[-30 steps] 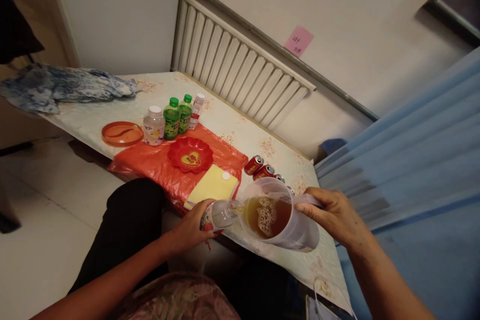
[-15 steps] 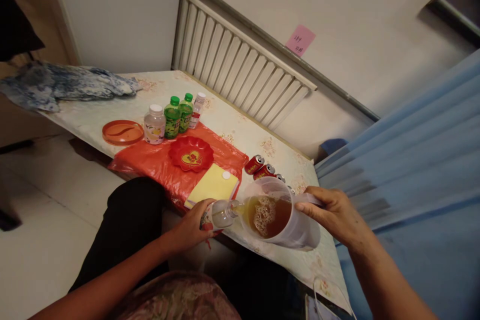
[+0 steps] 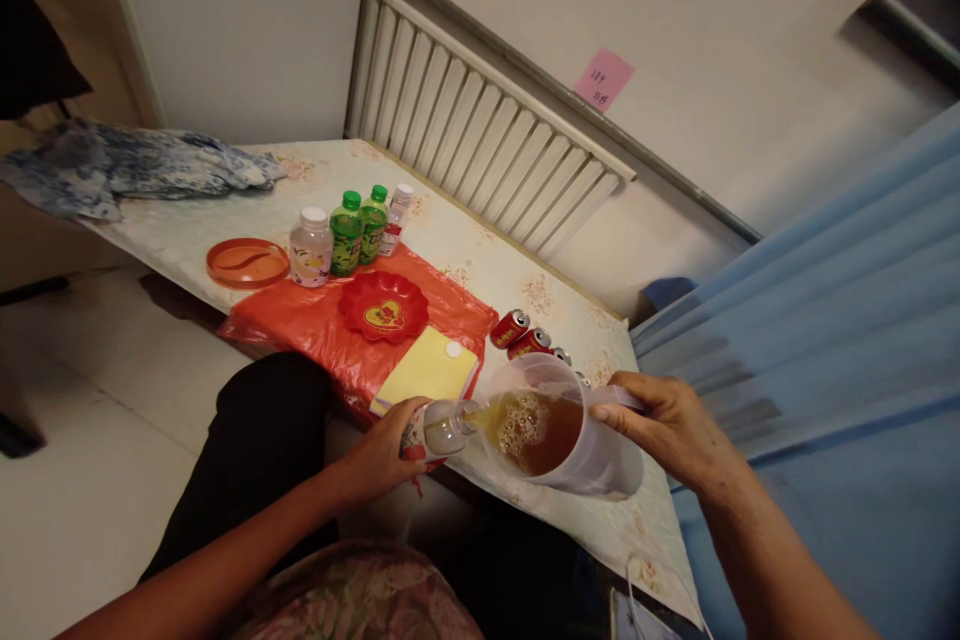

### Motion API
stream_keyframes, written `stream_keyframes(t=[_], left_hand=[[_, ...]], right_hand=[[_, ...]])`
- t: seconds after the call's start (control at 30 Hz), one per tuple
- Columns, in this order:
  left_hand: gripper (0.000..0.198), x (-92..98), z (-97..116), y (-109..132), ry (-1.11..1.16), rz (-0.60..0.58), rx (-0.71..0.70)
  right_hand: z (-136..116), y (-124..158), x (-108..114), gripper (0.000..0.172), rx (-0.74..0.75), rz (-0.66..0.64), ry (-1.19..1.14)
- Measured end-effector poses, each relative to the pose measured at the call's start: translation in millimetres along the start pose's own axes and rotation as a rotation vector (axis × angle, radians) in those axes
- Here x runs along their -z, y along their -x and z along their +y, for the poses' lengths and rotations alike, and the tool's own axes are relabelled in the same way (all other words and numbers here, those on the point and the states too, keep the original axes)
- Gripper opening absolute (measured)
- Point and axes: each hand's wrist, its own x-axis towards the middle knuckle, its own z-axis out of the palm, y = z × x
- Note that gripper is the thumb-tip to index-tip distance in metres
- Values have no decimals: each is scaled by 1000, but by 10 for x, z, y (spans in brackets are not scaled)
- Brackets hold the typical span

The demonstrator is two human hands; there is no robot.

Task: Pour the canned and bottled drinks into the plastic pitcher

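Observation:
My left hand is wrapped round a clear plastic bottle with a red label, tipped on its side with its mouth at the rim of a translucent plastic jug. Amber liquid with foam fills part of the jug. My right hand grips the jug's handle at its right side and holds it tilted over the near edge of the table.
On the table lie a yellow pad with a white cap, a red heart-shaped dish on a red plastic sheet, red cans, several small bottles, an orange plate and a blue cloth. A radiator runs behind; blue fabric hangs at right.
The foam in the jug has spread and shifted a little toward the bottle's mouth. Both hands keep nearly the same place.

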Motion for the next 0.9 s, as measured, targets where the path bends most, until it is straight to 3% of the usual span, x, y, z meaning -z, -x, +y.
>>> stream_keyframes(t=[0.9], left_hand=[[66, -11, -136, 5, -5, 29, -29]], right_hand=[[31, -52, -27, 45, 29, -27, 23]])
